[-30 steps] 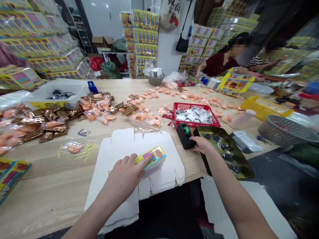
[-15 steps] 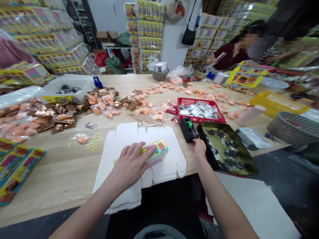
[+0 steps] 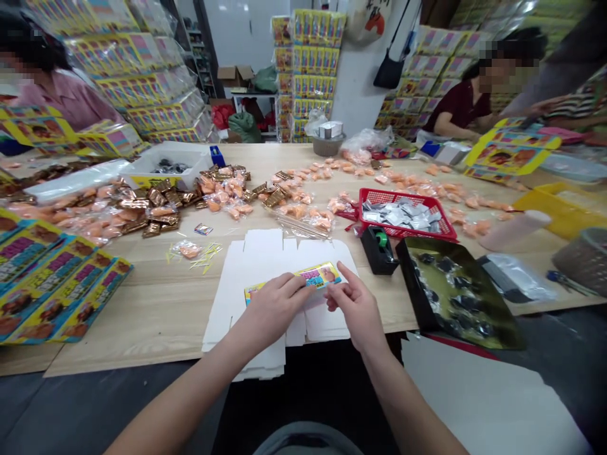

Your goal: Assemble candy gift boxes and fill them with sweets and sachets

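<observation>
A small yellow printed box (image 3: 324, 276) lies on a stack of flat white cardboard blanks (image 3: 263, 258) at the table's near edge. My left hand (image 3: 274, 305) rests over the box's left half, fingers curled down and holding it. My right hand (image 3: 355, 306) is at the box's right end, with thumb and fingers pinched against it. Whether a bit of tape is between those fingers is too small to tell. A black tape dispenser (image 3: 378, 250) stands just right of the blanks, apart from both hands.
Right of the dispenser are a red basket (image 3: 439, 210) of silver sachets and a dark tray (image 3: 462, 331) with black pieces. Orange and brown snack packets (image 3: 142, 212) litter the wooden table (image 3: 156, 309). Printed yellow boxes (image 3: 57, 287) lie at left. Other people sit at far left and far right.
My right hand has left the tape dispenser and come to the box's right end. The left hand stayed on the box. The camera view shifted left.
</observation>
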Demonstrator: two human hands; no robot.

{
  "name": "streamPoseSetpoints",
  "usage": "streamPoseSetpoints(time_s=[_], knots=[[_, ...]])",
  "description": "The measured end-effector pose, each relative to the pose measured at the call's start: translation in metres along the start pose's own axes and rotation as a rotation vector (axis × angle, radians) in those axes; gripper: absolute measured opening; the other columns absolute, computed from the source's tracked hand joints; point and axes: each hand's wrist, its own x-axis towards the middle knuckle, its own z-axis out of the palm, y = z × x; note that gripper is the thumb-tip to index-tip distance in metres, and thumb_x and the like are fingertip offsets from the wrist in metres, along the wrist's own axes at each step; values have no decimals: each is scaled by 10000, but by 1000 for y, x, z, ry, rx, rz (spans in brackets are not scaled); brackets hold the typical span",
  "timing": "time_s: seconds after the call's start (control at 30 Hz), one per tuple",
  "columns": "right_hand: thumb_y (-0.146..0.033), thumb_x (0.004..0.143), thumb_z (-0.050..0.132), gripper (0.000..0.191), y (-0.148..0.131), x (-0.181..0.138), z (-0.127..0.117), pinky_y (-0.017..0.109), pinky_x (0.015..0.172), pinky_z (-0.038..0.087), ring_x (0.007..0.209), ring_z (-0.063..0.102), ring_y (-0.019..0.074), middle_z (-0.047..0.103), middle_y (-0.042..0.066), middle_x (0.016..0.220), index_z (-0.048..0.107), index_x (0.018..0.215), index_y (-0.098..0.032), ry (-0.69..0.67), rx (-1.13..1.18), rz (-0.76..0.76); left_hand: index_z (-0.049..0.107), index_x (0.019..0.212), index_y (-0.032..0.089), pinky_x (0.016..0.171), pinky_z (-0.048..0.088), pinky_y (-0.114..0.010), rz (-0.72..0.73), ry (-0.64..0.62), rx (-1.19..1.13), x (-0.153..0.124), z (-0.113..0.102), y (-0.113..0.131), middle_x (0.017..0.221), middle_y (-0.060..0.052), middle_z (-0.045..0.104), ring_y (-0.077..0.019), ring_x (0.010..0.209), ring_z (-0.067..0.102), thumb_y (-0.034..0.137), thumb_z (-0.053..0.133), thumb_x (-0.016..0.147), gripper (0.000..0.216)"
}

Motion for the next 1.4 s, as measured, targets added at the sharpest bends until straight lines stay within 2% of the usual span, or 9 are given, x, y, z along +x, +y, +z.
streamPoseSetpoints(time_s=[0.13,0.33,0.67,0.8,0.9,1.03,1.1,1.2,1.4], knots=[[-445,686,776,854,8,3,15,300,581,512,626,611,169,647,-26,621,407,1385,-120,93,-9,-12,570,1140,140,868,519,-368,21,9,-25,-3,-2,1,1092,-85,620,-235,1032,543,124,402,968,241],[-438,736,733,733,14,4,13,309,628,497,577,575,151,625,-50,579,406,1323,-148,108,-90,-34,478,1342,232,861,505,-421,-57,-73,-56,5,-10,4,1130,-95,575,-255,990,522,227,428,973,373],[-452,779,684,717,28,0,6,333,730,467,681,623,187,661,-36,670,380,1375,-192,128,-383,-107,621,1070,200,889,459,-435,-364,-42,-197,28,-2,3,1106,-80,622,-257,990,492,337,466,968,230],[-497,759,667,783,47,19,-39,330,674,447,620,585,194,601,-52,640,360,1404,-176,178,-533,-89,578,982,191,822,462,-434,-444,-16,-51,37,6,18,1017,-82,623,-281,979,505,428,632,861,272],[-464,742,655,682,46,60,-99,342,746,460,763,595,203,629,28,846,448,1316,-160,456,-529,-150,560,996,182,803,459,-445,-463,-15,34,36,8,28,1020,-87,629,-294,969,525,352,670,817,270],[-387,754,640,371,19,129,-153,358,760,483,882,581,227,622,105,986,587,1044,-162,621,-432,20,457,1328,196,1001,369,-551,-380,-67,47,12,-6,16,1248,-113,614,-359,1213,476,265,711,766,620],[-352,753,636,225,6,153,-160,377,644,501,768,594,241,636,112,845,616,849,-149,541,-367,161,404,1400,254,1052,289,-632,-402,-111,20,-8,-13,1,1338,-102,578,-403,1316,397,309,716,779,697],[-229,660,683,125,-6,166,-160,397,569,522,711,606,250,646,105,750,617,727,-147,417,-245,287,413,1399,271,946,449,-519,-499,-205,-174,-34,-14,-21,1252,-92,615,-338,1181,540,345,604,879,559],[-245,604,598,92,13,136,-161,373,657,561,682,576,166,594,-6,656,538,658,-201,467,-53,171,385,1432,247,895,499,-457,-539,-168,-284,-42,3,-30,1174,-101,591,-282,1043,580,356,530,920,543]])
